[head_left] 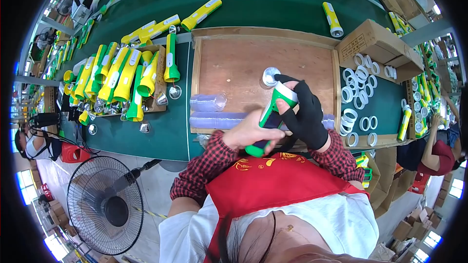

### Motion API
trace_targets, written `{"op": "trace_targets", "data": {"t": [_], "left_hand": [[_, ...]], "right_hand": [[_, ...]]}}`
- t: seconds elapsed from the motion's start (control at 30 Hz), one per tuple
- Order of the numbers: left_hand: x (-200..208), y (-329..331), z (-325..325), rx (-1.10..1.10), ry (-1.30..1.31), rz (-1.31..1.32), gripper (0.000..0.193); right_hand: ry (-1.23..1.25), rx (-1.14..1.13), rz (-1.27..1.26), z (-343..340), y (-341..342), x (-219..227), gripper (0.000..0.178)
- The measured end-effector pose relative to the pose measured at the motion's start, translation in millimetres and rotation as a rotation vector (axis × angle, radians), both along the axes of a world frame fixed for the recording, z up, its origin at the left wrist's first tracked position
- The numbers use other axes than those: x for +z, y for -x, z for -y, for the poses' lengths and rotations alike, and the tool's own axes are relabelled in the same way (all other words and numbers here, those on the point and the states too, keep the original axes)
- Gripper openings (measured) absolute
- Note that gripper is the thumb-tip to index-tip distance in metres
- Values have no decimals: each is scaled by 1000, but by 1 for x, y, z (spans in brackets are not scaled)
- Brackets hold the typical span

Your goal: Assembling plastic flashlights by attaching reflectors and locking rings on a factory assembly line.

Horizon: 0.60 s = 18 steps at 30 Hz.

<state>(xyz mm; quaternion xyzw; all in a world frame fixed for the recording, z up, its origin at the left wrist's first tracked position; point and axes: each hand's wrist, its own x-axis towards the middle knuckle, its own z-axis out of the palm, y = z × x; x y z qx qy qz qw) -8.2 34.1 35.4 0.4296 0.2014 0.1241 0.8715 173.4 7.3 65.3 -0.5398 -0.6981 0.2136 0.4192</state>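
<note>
Over the near side of a wooden tray (265, 51), I hold a green and white flashlight (269, 112) at a slant. My left hand (248, 130), bare, is wrapped round its body. My right hand (307, 114), in a black glove with bare fingertips, grips the head end, where a white ring (286, 92) sits on the rim. Just beyond the right fingers is a round, shiny transparent piece (269, 76), perhaps a lens; whether the fingers touch it I cannot tell. Rows of stacked transparent discs (207, 102) lie along the tray's near left part.
Yellow and green flashlights (114, 75) crowd a box at the left, with small reflectors around it. Loose white rings (360, 83) lie at the right beside a cardboard box (375, 44). One yellow flashlight (332, 19) lies beyond the tray. A fan (105, 204) stands at lower left.
</note>
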Motion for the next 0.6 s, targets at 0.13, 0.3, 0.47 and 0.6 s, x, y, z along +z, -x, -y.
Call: {"op": "trace_targets", "data": {"t": [0.13, 0.3, 0.47, 0.6], "left_hand": [[-10, -9, -1, 489, -1224, -665, 41], [37, 0, -9, -84, -23, -85, 37], [3, -19, -12, 372, -1112, -675, 42], [1, -20, -10, 518, -1343, -785, 43]], "right_hand": [[-183, 18, 122, -10, -1, -10, 44], [195, 556, -108, -39, -31, 39, 54], [154, 93, -50, -37, -13, 5, 34], [97, 60, -7, -41, -15, 13, 34]]}}
